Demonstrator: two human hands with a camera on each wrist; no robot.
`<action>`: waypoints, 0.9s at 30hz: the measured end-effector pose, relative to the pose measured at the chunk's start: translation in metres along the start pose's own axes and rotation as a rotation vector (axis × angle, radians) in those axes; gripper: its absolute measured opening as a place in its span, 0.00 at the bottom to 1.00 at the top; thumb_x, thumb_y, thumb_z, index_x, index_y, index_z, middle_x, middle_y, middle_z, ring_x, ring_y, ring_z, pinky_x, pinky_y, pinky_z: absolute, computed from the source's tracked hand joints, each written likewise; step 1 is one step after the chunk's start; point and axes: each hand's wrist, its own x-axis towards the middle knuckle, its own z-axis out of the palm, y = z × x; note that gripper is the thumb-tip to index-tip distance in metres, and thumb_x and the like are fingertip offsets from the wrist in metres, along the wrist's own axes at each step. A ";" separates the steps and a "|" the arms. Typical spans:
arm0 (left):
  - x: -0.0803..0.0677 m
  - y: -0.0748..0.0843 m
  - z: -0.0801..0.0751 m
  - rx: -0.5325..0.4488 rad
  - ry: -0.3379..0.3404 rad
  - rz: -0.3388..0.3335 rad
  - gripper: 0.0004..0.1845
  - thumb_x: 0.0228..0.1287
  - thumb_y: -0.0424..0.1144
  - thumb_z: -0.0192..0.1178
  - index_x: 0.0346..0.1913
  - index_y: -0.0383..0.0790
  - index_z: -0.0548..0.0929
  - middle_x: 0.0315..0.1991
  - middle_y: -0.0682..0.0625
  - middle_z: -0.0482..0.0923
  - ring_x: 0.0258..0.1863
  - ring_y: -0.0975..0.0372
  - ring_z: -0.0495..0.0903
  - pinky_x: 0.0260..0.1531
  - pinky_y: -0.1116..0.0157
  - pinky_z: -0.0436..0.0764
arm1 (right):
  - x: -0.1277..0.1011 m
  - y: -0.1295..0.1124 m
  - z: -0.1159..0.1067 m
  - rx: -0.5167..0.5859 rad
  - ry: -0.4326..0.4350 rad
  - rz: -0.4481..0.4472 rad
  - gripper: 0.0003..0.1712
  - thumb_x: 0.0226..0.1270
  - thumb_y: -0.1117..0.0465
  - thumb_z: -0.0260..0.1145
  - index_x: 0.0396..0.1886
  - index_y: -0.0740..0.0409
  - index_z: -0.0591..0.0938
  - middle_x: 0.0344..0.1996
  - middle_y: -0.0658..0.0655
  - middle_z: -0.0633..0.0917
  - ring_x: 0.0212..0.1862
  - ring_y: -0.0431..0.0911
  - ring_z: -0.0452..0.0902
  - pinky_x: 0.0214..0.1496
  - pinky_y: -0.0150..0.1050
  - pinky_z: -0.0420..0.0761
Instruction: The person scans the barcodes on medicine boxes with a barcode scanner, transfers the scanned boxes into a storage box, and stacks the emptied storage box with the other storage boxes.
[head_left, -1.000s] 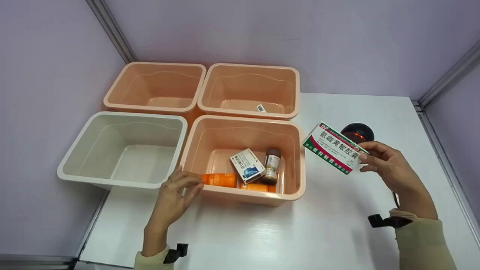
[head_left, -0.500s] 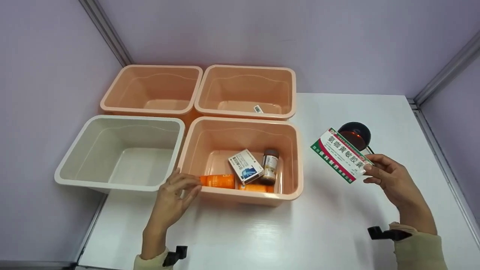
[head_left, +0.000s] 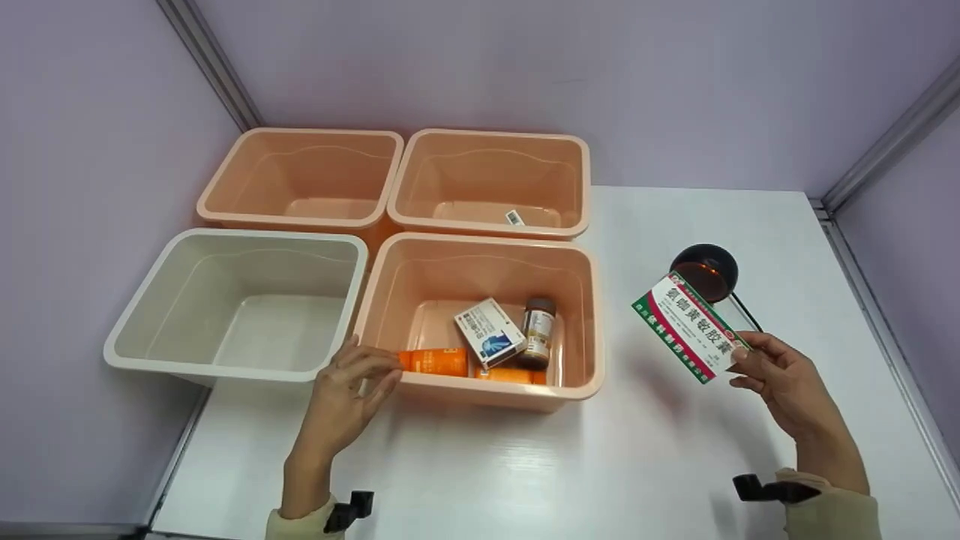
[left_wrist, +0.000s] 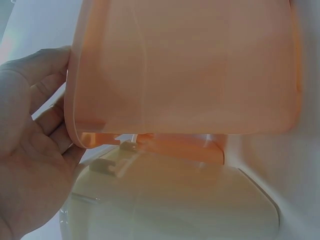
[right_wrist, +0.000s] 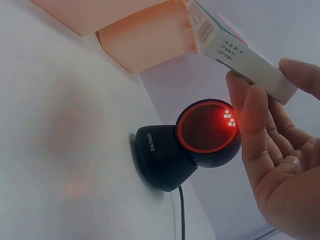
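A person's right hand [head_left: 784, 379] pinches one end of a red, green and white medicine box [head_left: 690, 327] between thumb and fingers, holding it tilted in the air just in front of a black barcode scanner [head_left: 705, 271] that stands on the white table [head_left: 675, 450] at about two o'clock from the peach bins. In the right wrist view the scanner's round window [right_wrist: 207, 129] glows red and faces the box [right_wrist: 235, 47], whose printed side panel is turned toward it, an angle that appears chosen so the light can read the label.

The left hand [head_left: 349, 394] rests at the near left corner of the front peach bin [head_left: 592, 330], fingers loosely curled against its rim [left_wrist: 75, 135], seemingly to keep it steady. Inside that bin lie an orange box [head_left: 433, 361], a white and blue box [head_left: 490, 332] and a brown bottle [head_left: 540, 328], grouped toward the near wall.

At nine o'clock from it sits a cream bin [head_left: 127, 330]. Two more peach bins stand behind, at eleven [head_left: 225, 180] and twelve o'clock [head_left: 581, 180]; the latter holds a small white item [head_left: 514, 217] on its floor.
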 end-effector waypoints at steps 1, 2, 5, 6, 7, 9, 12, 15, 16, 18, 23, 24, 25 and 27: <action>0.000 0.000 0.000 0.004 -0.001 -0.003 0.05 0.58 0.45 0.65 0.36 0.51 0.86 0.38 0.64 0.81 0.41 0.69 0.81 0.74 0.63 0.59 | -0.001 0.001 0.000 0.007 0.010 0.004 0.12 0.69 0.65 0.57 0.50 0.57 0.76 0.39 0.48 0.84 0.38 0.40 0.83 0.35 0.30 0.86; 0.000 0.000 0.000 0.008 -0.002 -0.004 0.05 0.58 0.45 0.65 0.37 0.51 0.86 0.38 0.64 0.81 0.42 0.69 0.80 0.74 0.63 0.59 | -0.002 0.002 -0.001 0.016 0.020 0.011 0.11 0.69 0.65 0.57 0.50 0.56 0.76 0.39 0.48 0.84 0.38 0.40 0.83 0.35 0.30 0.86; 0.000 0.001 0.000 0.007 -0.013 -0.011 0.06 0.59 0.46 0.64 0.37 0.50 0.86 0.38 0.65 0.81 0.43 0.70 0.80 0.74 0.64 0.58 | -0.006 0.006 -0.002 0.050 0.042 0.031 0.12 0.69 0.65 0.57 0.50 0.53 0.76 0.40 0.48 0.84 0.38 0.40 0.83 0.35 0.30 0.86; 0.000 0.001 0.000 0.005 -0.013 -0.011 0.07 0.59 0.46 0.64 0.37 0.49 0.87 0.38 0.65 0.81 0.43 0.70 0.80 0.74 0.64 0.58 | -0.007 0.008 -0.003 0.057 0.047 0.039 0.12 0.69 0.65 0.57 0.51 0.53 0.77 0.40 0.47 0.84 0.38 0.40 0.84 0.35 0.30 0.86; 0.000 0.001 0.000 0.004 -0.013 -0.010 0.06 0.59 0.46 0.65 0.37 0.49 0.87 0.38 0.65 0.81 0.43 0.70 0.80 0.74 0.64 0.58 | -0.007 0.009 -0.003 0.065 0.051 0.049 0.13 0.69 0.65 0.57 0.51 0.52 0.77 0.41 0.47 0.84 0.38 0.40 0.84 0.36 0.30 0.86; 0.000 0.000 0.000 0.003 -0.007 -0.003 0.06 0.58 0.45 0.65 0.36 0.49 0.86 0.38 0.64 0.81 0.41 0.69 0.80 0.74 0.63 0.59 | -0.009 0.012 -0.005 0.084 0.055 0.068 0.13 0.69 0.65 0.57 0.51 0.51 0.78 0.42 0.47 0.85 0.39 0.40 0.84 0.36 0.30 0.86; 0.000 0.000 0.000 0.003 0.001 0.004 0.06 0.58 0.44 0.65 0.36 0.49 0.86 0.38 0.64 0.81 0.40 0.70 0.81 0.74 0.63 0.59 | -0.010 0.015 -0.006 0.112 0.055 0.093 0.13 0.69 0.66 0.57 0.50 0.50 0.79 0.42 0.47 0.85 0.40 0.41 0.85 0.36 0.30 0.86; -0.001 -0.001 0.001 -0.002 0.003 0.009 0.06 0.58 0.44 0.65 0.36 0.48 0.86 0.38 0.63 0.81 0.38 0.70 0.81 0.74 0.62 0.59 | -0.011 0.018 -0.007 0.143 0.050 0.111 0.13 0.69 0.66 0.57 0.49 0.50 0.79 0.41 0.48 0.86 0.40 0.42 0.85 0.36 0.30 0.87; -0.001 -0.001 0.001 -0.002 0.001 0.004 0.06 0.58 0.44 0.65 0.36 0.48 0.86 0.38 0.63 0.81 0.39 0.70 0.81 0.74 0.63 0.59 | -0.011 0.019 -0.008 0.152 0.048 0.117 0.12 0.69 0.66 0.56 0.48 0.50 0.79 0.41 0.49 0.86 0.40 0.42 0.85 0.37 0.30 0.87; -0.001 -0.001 0.001 -0.003 0.000 0.002 0.06 0.58 0.44 0.65 0.36 0.48 0.86 0.38 0.63 0.81 0.39 0.69 0.80 0.74 0.63 0.59 | -0.011 0.021 -0.008 0.169 0.046 0.126 0.12 0.69 0.67 0.56 0.48 0.51 0.79 0.40 0.49 0.86 0.39 0.43 0.85 0.37 0.31 0.87; -0.001 -0.001 0.001 -0.008 0.004 0.007 0.06 0.58 0.44 0.65 0.36 0.47 0.86 0.38 0.63 0.81 0.40 0.69 0.80 0.74 0.62 0.60 | -0.012 0.025 -0.008 0.187 0.054 0.155 0.11 0.69 0.67 0.55 0.48 0.52 0.77 0.39 0.50 0.86 0.39 0.43 0.85 0.39 0.31 0.87; -0.001 -0.001 0.001 -0.008 0.005 0.010 0.06 0.58 0.44 0.65 0.37 0.48 0.86 0.38 0.64 0.81 0.40 0.69 0.80 0.74 0.62 0.60 | -0.012 0.025 -0.008 0.187 0.057 0.162 0.11 0.69 0.67 0.56 0.48 0.52 0.76 0.39 0.50 0.86 0.39 0.43 0.85 0.39 0.31 0.87; -0.001 -0.001 0.001 -0.008 0.005 0.013 0.06 0.58 0.44 0.65 0.37 0.49 0.86 0.38 0.64 0.81 0.40 0.69 0.80 0.74 0.62 0.60 | -0.012 0.026 -0.007 0.188 0.060 0.169 0.11 0.69 0.67 0.56 0.48 0.52 0.75 0.39 0.50 0.85 0.39 0.43 0.85 0.39 0.32 0.87; 0.000 -0.002 0.001 -0.009 0.004 0.023 0.05 0.58 0.44 0.65 0.37 0.50 0.86 0.38 0.62 0.81 0.39 0.69 0.81 0.74 0.61 0.60 | -0.011 0.027 -0.007 0.184 0.065 0.183 0.12 0.68 0.67 0.57 0.49 0.53 0.74 0.39 0.49 0.85 0.39 0.43 0.85 0.40 0.32 0.87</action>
